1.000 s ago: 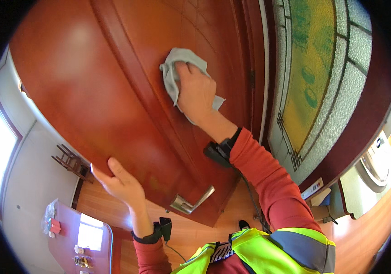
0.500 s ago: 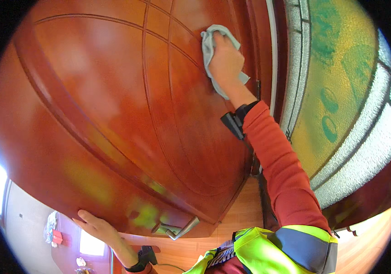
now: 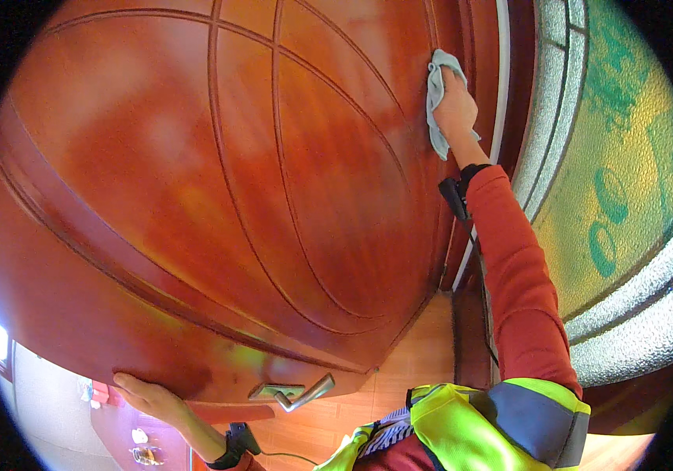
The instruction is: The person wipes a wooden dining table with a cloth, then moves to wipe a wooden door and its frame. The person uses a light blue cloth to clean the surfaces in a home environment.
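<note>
Over to the cloth [image 3: 435, 94]: up against the right side of the door [image 3: 336, 196], long axis near upright, well up and right of the left hand [image 3: 156, 402]. Clutched in the right hand [image 3: 456, 110], the nearer. Down left of the handle [image 3: 305, 395], touching the door's edge left-handed; gripping or just resting, can't tell.

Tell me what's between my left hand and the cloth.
In the head view, only the reddish-brown, curve-grooved door lies between your left hand and the pale grey cloth.
</note>
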`<state>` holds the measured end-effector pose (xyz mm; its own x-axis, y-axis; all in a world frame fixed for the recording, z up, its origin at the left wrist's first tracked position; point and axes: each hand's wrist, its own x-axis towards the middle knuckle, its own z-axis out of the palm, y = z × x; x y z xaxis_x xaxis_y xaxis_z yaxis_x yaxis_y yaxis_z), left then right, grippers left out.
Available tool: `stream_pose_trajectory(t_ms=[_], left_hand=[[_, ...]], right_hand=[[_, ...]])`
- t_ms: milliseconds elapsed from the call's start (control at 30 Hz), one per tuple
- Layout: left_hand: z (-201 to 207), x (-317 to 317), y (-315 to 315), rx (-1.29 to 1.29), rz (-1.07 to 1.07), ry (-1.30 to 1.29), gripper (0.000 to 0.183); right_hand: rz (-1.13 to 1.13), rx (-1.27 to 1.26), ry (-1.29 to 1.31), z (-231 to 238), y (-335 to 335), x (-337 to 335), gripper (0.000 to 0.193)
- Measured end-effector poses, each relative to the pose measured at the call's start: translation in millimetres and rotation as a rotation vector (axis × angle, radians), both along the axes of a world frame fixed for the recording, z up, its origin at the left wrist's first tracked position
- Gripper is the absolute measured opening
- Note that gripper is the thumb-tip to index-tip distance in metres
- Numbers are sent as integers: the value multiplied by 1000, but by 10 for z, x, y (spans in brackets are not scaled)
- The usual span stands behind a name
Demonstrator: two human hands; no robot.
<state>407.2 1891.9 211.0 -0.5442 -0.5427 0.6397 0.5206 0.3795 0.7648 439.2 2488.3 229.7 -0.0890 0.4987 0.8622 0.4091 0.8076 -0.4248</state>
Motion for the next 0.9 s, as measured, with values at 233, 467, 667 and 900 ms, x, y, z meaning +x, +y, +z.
stream_pose_trajectory(t_ms=[233,467,667,900], left_hand=[[37,56,9,-32,12,-78,59],[28,124,11,-29,-215,60,62],[66,204,2,-151,-211,108,57],[128,423,40,-252,-189,198,54]], right_hand=[[8,-209,-55,-650,-380,92,41],[73,-24,126,-597,-1362,97,33],[146,94,116,-362,-2496,193,18],[340,224,100,-500,-3785,380,22]])
